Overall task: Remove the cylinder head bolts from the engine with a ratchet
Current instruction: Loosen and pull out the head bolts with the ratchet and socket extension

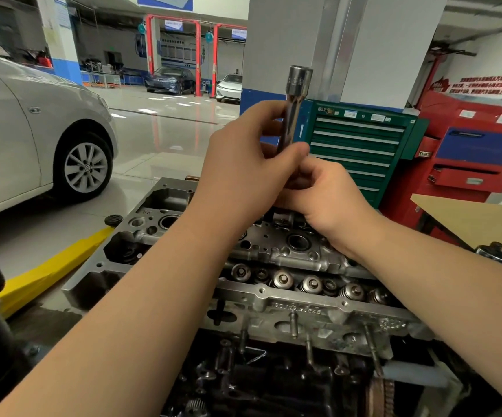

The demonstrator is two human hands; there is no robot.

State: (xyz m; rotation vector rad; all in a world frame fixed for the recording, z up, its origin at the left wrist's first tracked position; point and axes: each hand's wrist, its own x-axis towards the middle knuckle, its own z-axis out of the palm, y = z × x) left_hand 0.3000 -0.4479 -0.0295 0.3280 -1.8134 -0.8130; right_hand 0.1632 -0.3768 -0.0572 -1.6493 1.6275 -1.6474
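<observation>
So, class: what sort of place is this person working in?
Most likely a car repair or training workshop: parked cars, red vehicle lifts, a green tool cabinet, and an engine under both hands.

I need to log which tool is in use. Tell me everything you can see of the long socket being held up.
The socket is a long, shiny chrome-looking metal tube with a wider collar at its open top end. It stands nearly upright above the engine. The left hand grips its middle; the right hand closes round its hidden lower end.
</observation>
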